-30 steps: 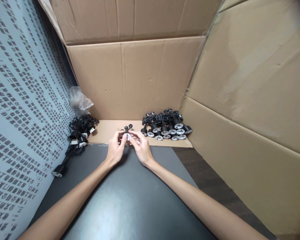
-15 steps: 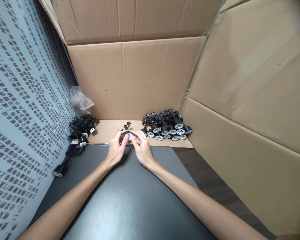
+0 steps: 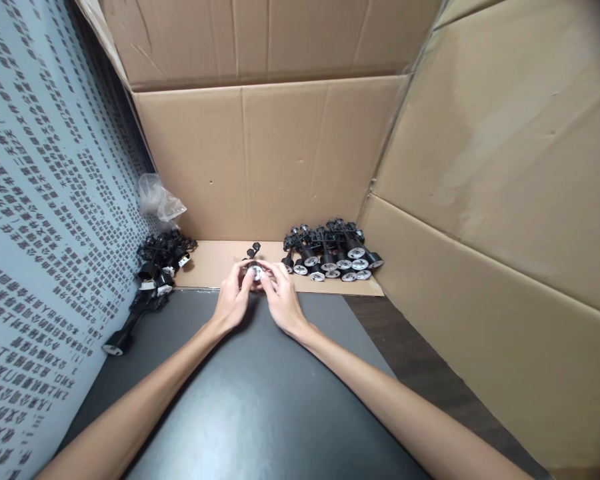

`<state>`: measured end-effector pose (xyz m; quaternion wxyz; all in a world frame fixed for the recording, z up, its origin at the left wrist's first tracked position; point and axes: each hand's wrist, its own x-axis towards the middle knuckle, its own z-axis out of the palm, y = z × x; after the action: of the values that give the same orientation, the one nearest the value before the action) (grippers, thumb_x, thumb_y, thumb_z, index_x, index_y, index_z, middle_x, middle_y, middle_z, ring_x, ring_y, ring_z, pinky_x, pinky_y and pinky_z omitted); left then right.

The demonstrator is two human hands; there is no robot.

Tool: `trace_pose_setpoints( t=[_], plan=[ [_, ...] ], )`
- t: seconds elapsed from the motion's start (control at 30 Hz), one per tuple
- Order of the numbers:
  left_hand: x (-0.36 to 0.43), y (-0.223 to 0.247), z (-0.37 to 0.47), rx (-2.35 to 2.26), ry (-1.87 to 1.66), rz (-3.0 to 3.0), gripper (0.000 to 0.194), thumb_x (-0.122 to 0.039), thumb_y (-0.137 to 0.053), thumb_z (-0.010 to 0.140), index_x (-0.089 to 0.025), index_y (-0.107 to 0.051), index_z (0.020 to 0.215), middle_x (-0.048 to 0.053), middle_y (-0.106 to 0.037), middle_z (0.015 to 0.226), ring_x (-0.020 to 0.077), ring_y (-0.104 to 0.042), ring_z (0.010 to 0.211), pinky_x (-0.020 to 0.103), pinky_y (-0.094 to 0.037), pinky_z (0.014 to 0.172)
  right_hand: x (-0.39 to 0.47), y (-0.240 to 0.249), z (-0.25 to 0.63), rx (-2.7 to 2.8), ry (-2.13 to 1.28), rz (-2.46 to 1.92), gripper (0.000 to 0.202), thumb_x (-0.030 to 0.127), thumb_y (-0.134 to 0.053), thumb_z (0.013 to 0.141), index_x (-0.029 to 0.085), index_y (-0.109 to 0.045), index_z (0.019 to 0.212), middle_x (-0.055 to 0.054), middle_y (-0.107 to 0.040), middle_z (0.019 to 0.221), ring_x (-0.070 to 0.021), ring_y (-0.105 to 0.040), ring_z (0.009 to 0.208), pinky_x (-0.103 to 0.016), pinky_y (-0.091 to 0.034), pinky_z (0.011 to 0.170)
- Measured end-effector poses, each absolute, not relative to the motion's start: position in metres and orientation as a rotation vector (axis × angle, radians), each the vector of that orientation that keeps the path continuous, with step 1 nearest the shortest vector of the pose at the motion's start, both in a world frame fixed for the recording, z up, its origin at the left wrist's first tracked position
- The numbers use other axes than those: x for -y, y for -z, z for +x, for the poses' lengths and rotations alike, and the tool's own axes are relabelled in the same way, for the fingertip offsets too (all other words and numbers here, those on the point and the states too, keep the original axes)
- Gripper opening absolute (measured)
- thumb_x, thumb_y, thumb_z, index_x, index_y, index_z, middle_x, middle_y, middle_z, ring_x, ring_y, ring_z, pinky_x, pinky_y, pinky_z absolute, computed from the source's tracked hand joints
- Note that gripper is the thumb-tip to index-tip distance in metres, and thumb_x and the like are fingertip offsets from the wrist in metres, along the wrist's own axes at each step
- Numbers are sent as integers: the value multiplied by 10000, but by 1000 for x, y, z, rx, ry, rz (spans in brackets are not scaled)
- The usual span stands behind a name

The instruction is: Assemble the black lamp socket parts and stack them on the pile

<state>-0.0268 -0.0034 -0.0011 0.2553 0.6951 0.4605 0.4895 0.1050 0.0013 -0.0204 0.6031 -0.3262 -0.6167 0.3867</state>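
Note:
Between my two hands is a small black fitting with a round white end face (image 3: 256,272), its white face turned toward me. My left hand (image 3: 234,292) is closed on its left side, thumb at the white face. On the other side my right hand (image 3: 280,293) grips it too, thumb also pressing near the face. A black stem with knobbed ends (image 3: 254,249) sticks up behind my fingers; whether it belongs to the held fitting I cannot tell. My fingers hide most of the black body.
Several similar black fittings with white round faces (image 3: 347,257) are piled at the back right. More black parts with wires (image 3: 163,260) lie at the left, below a clear plastic bag (image 3: 160,199). One fitting (image 3: 117,343) lies by the printed sheet (image 3: 40,220). Cardboard walls (image 3: 280,153) stand behind and right.
Both thumbs have shifted slightly on the white face of the fitting. The hands stay in nearly the same place, and the piles have not changed.

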Motion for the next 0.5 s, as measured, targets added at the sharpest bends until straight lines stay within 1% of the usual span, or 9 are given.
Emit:
trace_pose_setpoints(
  t=[0.1, 0.17, 0.27, 0.37, 0.5],
  plan=[
    [3, 0, -26, -1221, -1303, 1887, 456, -455, -400, 983, -219, -457, 1369, 94, -673, 1206, 208, -682, 993, 388, -529, 919, -1, 19, 104, 1404, -880, -793, 399, 438, -536, 922, 246, -560, 1271, -102, -514, 1187, -215, -613, 1053, -370, -590, 859],
    [3, 0, -25, -1210, -1310, 1913, 475, -440, -381, 992, -244, -411, 1424, 92, -646, 1266, 211, -667, 1045, 396, -518, 947, -1, 19, 103, 1412, -861, -813, 405, 429, -551, 914, 249, -556, 1277, -102, -537, 1192, -217, -612, 1061, -380, -582, 872],
    [4, -1, -25, -1226, -1299, 1943, 442, -433, -371, 994, -237, -481, 1376, 87, -640, 1272, 215, -654, 1063, 393, -514, 952, 0, 19, 103, 1419, -844, -817, 359, 429, -541, 920, 247, -596, 1224, -97, -560, 1187, -210, -618, 1045, -372, -578, 871],
    [4, -1, -25, -1218, -1302, 1903, 406, -448, -402, 980, -219, -539, 1287, 83, -664, 1204, 211, -666, 1010, 365, -542, 884, 0, 18, 104, 1401, -863, -796, 357, 452, -531, 922, 255, -618, 1206, -92, -558, 1189, -200, -622, 1040, -342, -582, 859],
    [3, 2, -26, -1188, -1349, 1842, 375, -460, -455, 959, -196, -563, 1203, 91, -670, 1151, 204, -671, 966, 337, -553, 831, -1, 19, 105, 1388, -906, -753, 376, 476, -543, 914, 249, -632, 1200, -87, -544, 1175, -195, -634, 1030, -329, -582, 870]
  ],
)
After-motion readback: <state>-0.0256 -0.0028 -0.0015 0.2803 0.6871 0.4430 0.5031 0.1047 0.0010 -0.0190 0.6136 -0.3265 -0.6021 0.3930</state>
